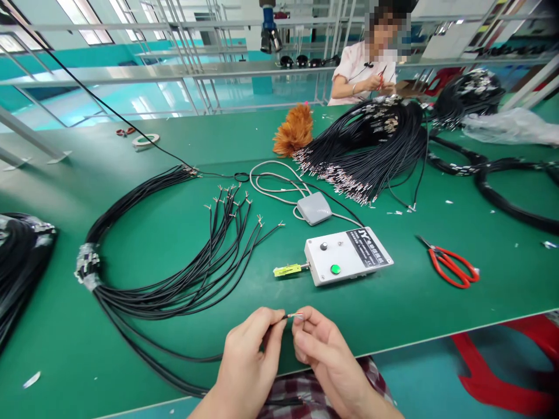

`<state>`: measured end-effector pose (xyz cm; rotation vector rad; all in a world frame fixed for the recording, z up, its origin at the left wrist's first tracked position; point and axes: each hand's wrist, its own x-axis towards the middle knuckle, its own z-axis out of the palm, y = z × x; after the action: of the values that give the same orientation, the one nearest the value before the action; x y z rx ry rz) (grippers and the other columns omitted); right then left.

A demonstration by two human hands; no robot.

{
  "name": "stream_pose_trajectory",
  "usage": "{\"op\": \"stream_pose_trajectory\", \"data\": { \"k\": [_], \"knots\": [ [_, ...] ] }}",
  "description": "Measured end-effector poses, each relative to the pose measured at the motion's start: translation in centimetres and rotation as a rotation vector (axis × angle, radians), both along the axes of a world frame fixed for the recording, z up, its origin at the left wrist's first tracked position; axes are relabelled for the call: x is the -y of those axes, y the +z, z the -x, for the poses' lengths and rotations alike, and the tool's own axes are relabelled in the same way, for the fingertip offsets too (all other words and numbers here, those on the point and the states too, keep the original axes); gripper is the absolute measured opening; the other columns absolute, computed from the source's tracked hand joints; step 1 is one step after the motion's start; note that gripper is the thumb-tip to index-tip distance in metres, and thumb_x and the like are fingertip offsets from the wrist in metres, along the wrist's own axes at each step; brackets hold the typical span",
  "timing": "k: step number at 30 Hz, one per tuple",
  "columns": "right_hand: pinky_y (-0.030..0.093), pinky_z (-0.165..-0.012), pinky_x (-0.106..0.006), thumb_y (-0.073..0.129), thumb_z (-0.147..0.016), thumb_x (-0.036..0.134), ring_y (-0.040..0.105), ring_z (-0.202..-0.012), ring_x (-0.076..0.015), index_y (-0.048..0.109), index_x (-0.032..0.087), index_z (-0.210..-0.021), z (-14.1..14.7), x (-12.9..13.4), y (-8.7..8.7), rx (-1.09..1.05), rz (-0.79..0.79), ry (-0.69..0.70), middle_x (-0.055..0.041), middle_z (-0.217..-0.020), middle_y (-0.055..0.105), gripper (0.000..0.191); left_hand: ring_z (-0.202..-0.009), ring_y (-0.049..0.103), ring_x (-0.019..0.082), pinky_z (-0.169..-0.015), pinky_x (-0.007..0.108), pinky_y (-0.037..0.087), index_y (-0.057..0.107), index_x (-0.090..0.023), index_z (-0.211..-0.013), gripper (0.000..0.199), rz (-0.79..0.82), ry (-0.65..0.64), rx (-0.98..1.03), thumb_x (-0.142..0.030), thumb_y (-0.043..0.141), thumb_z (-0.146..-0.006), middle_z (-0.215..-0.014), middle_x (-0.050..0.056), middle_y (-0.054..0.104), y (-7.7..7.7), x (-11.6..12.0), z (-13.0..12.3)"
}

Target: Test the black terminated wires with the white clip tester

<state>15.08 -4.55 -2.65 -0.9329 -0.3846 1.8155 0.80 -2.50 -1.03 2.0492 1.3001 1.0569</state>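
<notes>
While left hand pinches cable, right hand pinches its wires | tip bared | leftward of fingers: cables, ends splayed; remainder unclear

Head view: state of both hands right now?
Left hand: fingers closed on a black cable near its end.
Right hand: fingers closed on its exposed wires.

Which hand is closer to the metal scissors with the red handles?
Right: the right hand has the scissors ahead and to its right; the left hand sits farther left.
</notes>
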Motion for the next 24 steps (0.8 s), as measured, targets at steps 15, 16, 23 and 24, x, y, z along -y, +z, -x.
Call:
{"op": "stream_pose_trajectory", "data": {
  "k": [15,16,23,24],
  "knots": [
    [0.041,-0.061,-0.03,0.064,-0.084,0.015,0.06,-0.065,-0.0148,0.07,0.023,-0.084,-1.9,-1.0,-0.1,1.268,-0.937,-0.209,-0.0023,-0.073,0.067,0.01,-0.039,0.048,0.008,-0.037,0.018,0.038,0.054,-0.019,-0.071,0.019,0.61,0.011,0.311,-0.031,0.058,-0.085,-0.056,-0.004,0.057,0.5,-0.1,-0.5],
    [0.04,-0.062,-0.03,0.065,-0.083,0.012,0.062,-0.065,-0.0148,0.07,0.024,-0.089,-2.1,-1.0,-0.2,1.393,-1.063,-0.207,-0.0019,-0.073,0.07,0.014,-0.033,0.043,0.006,-0.033,0.016,0.032,0.051,-0.019,-0.071,0.022,0.74,0.008,0.394,-0.035,0.06,-0.084,-0.055,-0.005,0.055,0.6,-0.2,-0.5],
    [0.04,-0.062,-0.03,0.062,-0.085,0.01,0.065,-0.065,-0.0135,0.066,0.022,-0.091,-2.0,-1.4,0.0,1.462,-1.153,-0.171,-0.001,-0.074,0.072,0.014,-0.042,0.042,0.002,-0.039,0.014,0.031,0.062,-0.015,-0.094,0.031,0.862,-0.069,0.598,-0.038,0.071,-0.076,-0.078,-0.001,0.058,1.8,-1.2,-0.6],
    [0.04,-0.062,-0.03,0.061,-0.086,0.01,0.065,-0.066,-0.0136,0.065,0.022,-0.089,-1.9,-1.4,0.0,1.446,-1.141,-0.154,-0.001,-0.074,0.072,0.013,-0.047,0.043,0.003,-0.041,0.015,0.033,0.063,-0.015,-0.094,0.03,0.85,-0.09,0.612,-0.037,0.073,-0.076,-0.079,-0.001,0.057,1.9,-1.3,-0.7]
  ]
}}
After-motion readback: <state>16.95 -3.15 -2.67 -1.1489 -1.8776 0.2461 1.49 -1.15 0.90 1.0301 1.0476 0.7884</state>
